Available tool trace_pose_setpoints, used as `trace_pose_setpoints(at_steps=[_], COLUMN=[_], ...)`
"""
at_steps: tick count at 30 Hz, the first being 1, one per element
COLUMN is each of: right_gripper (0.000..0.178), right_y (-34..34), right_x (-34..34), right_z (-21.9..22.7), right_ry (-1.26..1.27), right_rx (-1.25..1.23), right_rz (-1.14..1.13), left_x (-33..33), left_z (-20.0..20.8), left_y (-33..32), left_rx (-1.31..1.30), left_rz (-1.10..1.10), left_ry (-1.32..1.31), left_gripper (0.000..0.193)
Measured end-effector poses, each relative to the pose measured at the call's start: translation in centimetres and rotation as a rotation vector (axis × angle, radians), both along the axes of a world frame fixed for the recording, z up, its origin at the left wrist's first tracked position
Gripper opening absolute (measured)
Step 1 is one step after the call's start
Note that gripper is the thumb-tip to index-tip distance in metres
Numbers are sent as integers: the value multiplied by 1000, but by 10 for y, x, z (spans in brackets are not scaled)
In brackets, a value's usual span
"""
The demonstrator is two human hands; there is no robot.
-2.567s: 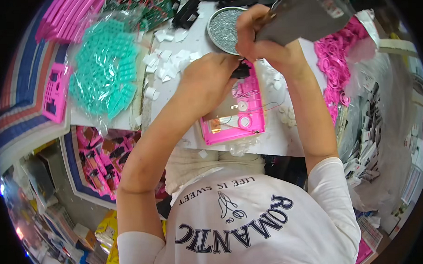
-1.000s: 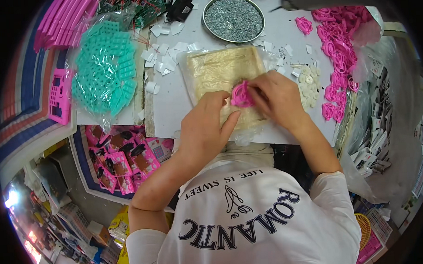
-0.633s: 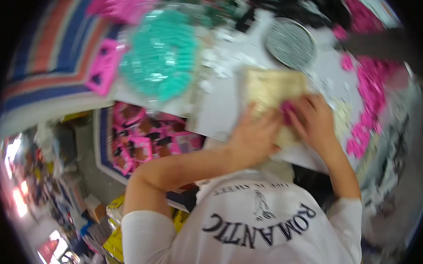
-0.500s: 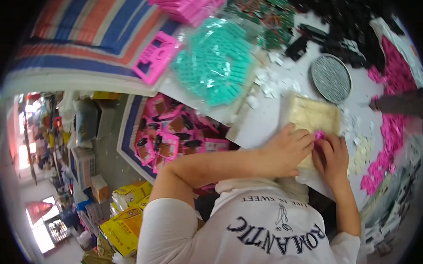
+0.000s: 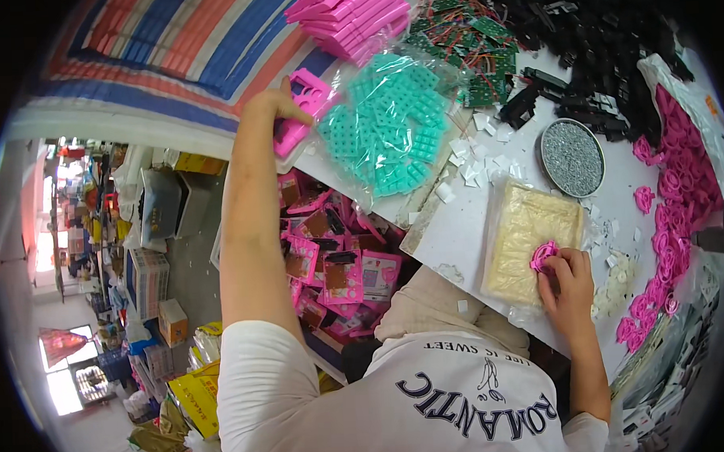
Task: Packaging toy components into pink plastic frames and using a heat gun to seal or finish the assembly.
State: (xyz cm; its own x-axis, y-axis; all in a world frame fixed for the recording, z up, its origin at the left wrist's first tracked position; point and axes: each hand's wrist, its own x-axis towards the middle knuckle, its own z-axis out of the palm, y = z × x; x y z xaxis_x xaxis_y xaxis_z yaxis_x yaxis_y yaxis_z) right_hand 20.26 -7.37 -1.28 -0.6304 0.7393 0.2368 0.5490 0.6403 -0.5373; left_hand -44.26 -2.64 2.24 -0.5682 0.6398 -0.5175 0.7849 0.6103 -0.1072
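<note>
At the far left of the table, my left hand (image 5: 272,106) is closed on a pink plastic panel (image 5: 313,92) with cut-out openings. Its thumb lies across the panel, and some fingers are hidden. In front of me on the right, my right hand (image 5: 570,286) pinches a small pink ring-shaped plastic part (image 5: 543,255). That part is held at the face of a cream-coloured block (image 5: 529,220) wrapped in clear film. Beside the panel lies a clear bag of turquoise button pads (image 5: 390,121).
Behind the block stands a round tin of small metal screws (image 5: 573,156). Pink panels (image 5: 355,19), green circuit boards (image 5: 488,70) and black parts (image 5: 578,27) lie farther back. Pink ring parts (image 5: 672,199) line the right side. Below the table edge sits a bin of pink assemblies (image 5: 344,274).
My left hand has left the block and reached far left to the pink panel. My right hand stays by the block with the pink ring part, now in plain sight.
</note>
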Motion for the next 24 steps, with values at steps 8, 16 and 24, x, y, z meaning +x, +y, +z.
trace_pose_setpoints(at_steps=[8, 16, 24], right_gripper=[25, 28, 31], right_y=[9, -5, 53], right_x=[5, 28, 232], right_z=[-22, -27, 32], right_ry=[169, 121, 199], right_rx=[95, 118, 124], right_rz=[69, -61, -917], left_x=[-88, 24, -191], left_z=[32, 2, 17], left_y=[-46, -14, -85], left_rx=[612, 118, 652], left_rz=[-399, -258, -154], left_ry=[471, 437, -129], left_gripper=[122, 122, 65])
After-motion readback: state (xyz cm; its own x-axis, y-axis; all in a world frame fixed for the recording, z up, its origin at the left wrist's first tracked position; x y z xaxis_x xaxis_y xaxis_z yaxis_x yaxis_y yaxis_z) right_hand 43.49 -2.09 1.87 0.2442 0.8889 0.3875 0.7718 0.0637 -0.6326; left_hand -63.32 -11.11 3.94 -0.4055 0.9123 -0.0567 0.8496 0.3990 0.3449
